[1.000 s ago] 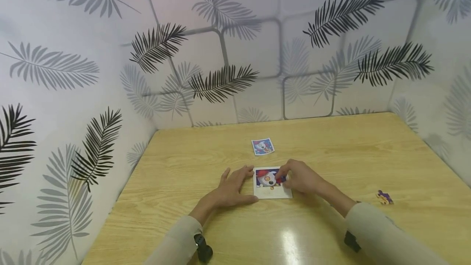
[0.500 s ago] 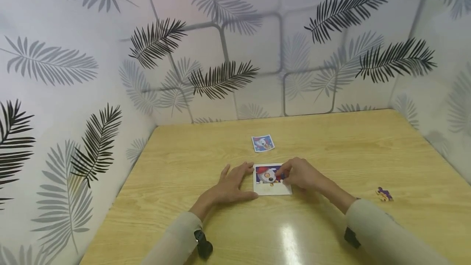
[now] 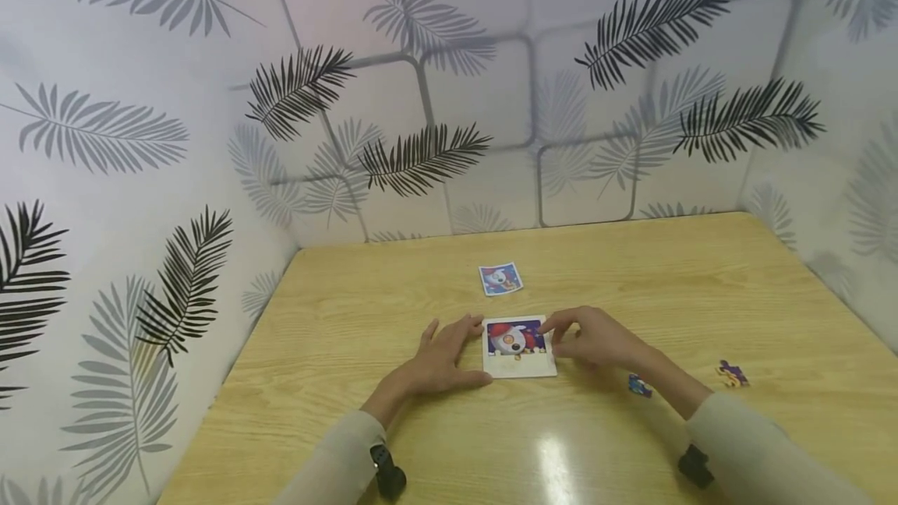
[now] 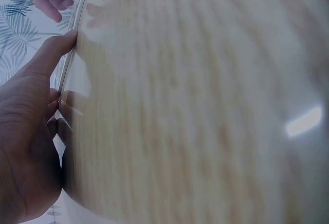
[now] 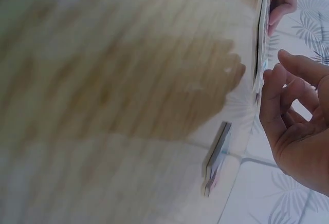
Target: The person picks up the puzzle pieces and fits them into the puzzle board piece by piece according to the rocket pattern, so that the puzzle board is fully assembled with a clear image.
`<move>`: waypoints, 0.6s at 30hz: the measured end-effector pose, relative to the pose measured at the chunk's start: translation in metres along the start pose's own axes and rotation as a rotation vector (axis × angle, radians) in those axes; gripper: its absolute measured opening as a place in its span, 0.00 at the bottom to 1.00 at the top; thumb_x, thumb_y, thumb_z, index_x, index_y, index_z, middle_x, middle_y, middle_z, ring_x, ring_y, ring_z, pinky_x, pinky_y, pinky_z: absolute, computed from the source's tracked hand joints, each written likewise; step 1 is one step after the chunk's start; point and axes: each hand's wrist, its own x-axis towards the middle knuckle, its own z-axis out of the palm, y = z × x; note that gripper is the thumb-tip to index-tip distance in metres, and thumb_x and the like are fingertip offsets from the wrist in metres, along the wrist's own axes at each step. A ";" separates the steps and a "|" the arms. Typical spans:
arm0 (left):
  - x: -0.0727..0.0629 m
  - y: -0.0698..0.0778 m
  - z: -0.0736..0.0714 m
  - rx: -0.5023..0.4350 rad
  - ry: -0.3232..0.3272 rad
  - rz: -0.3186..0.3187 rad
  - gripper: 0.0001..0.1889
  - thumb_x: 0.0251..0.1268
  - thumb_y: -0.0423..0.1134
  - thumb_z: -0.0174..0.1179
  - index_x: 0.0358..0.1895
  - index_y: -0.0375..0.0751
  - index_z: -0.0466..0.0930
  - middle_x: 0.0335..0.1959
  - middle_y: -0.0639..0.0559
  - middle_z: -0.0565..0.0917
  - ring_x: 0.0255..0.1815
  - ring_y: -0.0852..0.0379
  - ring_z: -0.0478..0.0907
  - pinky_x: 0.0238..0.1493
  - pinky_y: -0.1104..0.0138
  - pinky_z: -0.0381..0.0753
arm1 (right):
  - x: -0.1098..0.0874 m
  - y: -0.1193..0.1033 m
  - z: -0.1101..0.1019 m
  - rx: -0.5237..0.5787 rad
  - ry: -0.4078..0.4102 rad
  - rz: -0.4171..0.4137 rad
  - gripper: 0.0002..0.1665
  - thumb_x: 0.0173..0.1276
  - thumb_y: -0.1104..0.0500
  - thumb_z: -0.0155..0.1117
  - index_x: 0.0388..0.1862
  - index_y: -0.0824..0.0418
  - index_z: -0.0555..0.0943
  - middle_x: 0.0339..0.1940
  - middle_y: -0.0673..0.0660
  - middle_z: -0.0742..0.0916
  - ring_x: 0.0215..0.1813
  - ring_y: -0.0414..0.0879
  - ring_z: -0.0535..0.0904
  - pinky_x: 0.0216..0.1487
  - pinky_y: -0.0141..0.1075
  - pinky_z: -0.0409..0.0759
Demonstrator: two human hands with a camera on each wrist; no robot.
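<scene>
A white jigsaw puzzle tray (image 3: 519,367) lies on the wooden table. Its upper part shows a white cartoon dog in a red hat (image 3: 508,340) on purple; the lower strip is bare. My left hand (image 3: 443,357) rests at the tray's left side, thumb at the near corner and fingertips at the far one. My right hand (image 3: 592,336) hovers at the right edge, fingers loosely bent, nothing between thumb and fingertips. In the right wrist view, that hand (image 5: 300,116) stands just beside the tray's edge (image 5: 260,39). A blue puzzle piece (image 3: 639,386) lies beside the right forearm.
Farther right lies a purple and orange puzzle piece (image 3: 733,374). Behind the tray sits a small picture card (image 3: 501,279) with the same dog. A leaf-patterned wall (image 3: 484,201) borders the table's back and sides.
My right hand has drawn back to the right from the picture, uncovering its right part and the blue piece by the forearm. The left hand stays in place.
</scene>
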 end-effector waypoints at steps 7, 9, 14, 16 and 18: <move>0.000 0.002 -0.001 -0.013 -0.001 -0.005 0.46 0.60 0.68 0.61 0.77 0.50 0.60 0.82 0.59 0.53 0.84 0.55 0.44 0.80 0.45 0.28 | -0.012 0.006 -0.011 0.029 0.001 0.016 0.21 0.67 0.60 0.68 0.59 0.59 0.81 0.46 0.60 0.85 0.19 0.42 0.72 0.17 0.31 0.74; 0.001 0.002 -0.001 -0.021 0.004 -0.005 0.45 0.60 0.68 0.61 0.77 0.49 0.60 0.82 0.59 0.53 0.84 0.55 0.44 0.80 0.44 0.28 | -0.014 0.007 -0.014 0.024 0.003 0.016 0.21 0.67 0.60 0.68 0.59 0.60 0.81 0.46 0.60 0.85 0.23 0.43 0.74 0.19 0.31 0.74; 0.001 0.003 -0.002 -0.024 0.006 -0.006 0.45 0.60 0.67 0.62 0.76 0.50 0.61 0.82 0.59 0.53 0.84 0.55 0.44 0.80 0.45 0.28 | -0.019 0.011 -0.017 0.016 0.011 0.013 0.22 0.66 0.61 0.70 0.59 0.62 0.81 0.47 0.63 0.85 0.27 0.43 0.75 0.22 0.32 0.75; 0.000 0.003 -0.001 -0.024 0.002 -0.007 0.45 0.60 0.67 0.62 0.76 0.50 0.60 0.82 0.59 0.53 0.84 0.55 0.44 0.80 0.45 0.28 | -0.021 0.013 -0.017 0.029 0.007 0.022 0.23 0.65 0.61 0.70 0.59 0.62 0.80 0.48 0.64 0.85 0.24 0.42 0.74 0.20 0.32 0.75; 0.000 0.003 -0.001 -0.025 -0.003 -0.009 0.45 0.60 0.68 0.62 0.76 0.50 0.60 0.82 0.59 0.53 0.84 0.56 0.44 0.80 0.45 0.27 | -0.024 0.014 -0.017 0.046 -0.002 0.029 0.24 0.66 0.61 0.69 0.61 0.62 0.80 0.49 0.65 0.84 0.20 0.41 0.72 0.18 0.32 0.74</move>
